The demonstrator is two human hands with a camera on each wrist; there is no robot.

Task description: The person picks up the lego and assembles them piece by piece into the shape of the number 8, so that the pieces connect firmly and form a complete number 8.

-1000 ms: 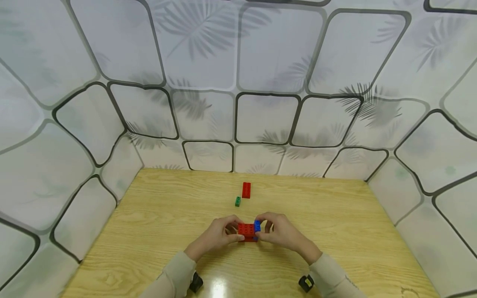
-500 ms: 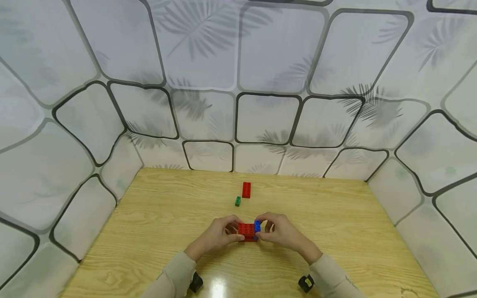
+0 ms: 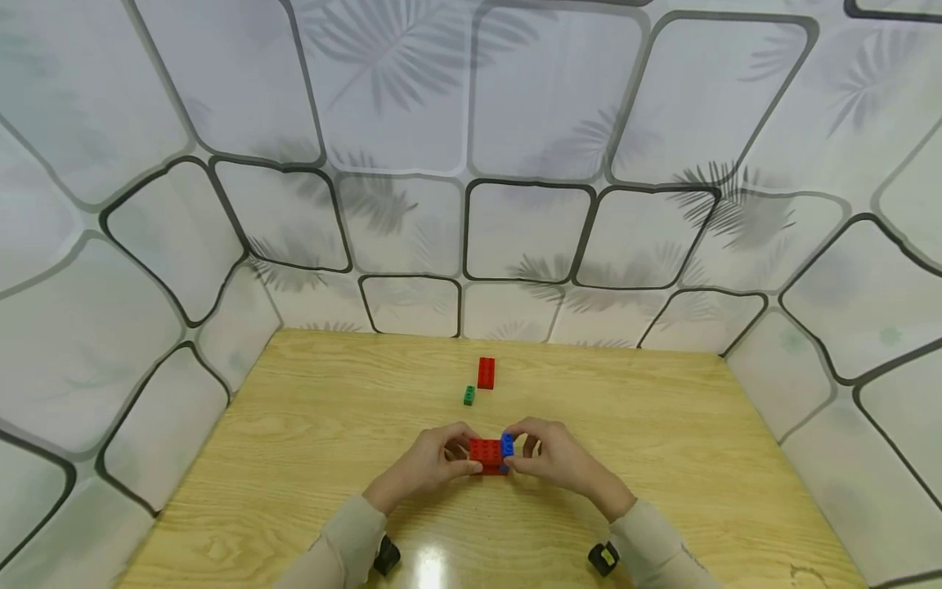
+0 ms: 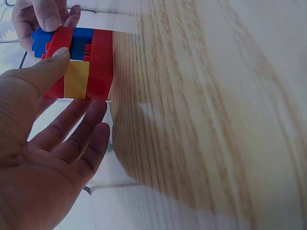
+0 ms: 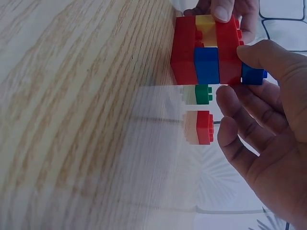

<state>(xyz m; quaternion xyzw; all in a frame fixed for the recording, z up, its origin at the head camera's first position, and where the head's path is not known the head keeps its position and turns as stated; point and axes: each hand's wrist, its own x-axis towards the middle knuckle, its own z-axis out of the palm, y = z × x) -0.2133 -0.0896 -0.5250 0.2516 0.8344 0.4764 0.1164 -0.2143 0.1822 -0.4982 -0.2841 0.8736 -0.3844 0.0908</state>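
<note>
Gripping from both sides, my left hand (image 3: 429,464) and right hand (image 3: 553,458) pinch the brick stack (image 3: 491,455) on the table (image 3: 309,442). I see a red brick (image 3: 486,372) and green brick (image 3: 468,395) lying beyond.

Both forearms in from near edge, light sleeves to wrists, black wrist-worn cameras underneath. Left hand (image 3: 430,462) and right hand (image 3: 555,458) brought together at centre, low over table (image 3: 309,425), facing each other. Left thumb (image 4: 41,72) laid on top of brick stack (image 3: 491,454), fingers (image 4: 79,129) loosely spread beneath. Right thumb (image 5: 268,60) pressed at blue end, fingers (image 5: 240,124) curled under. Both hands gripping stack.
</note>
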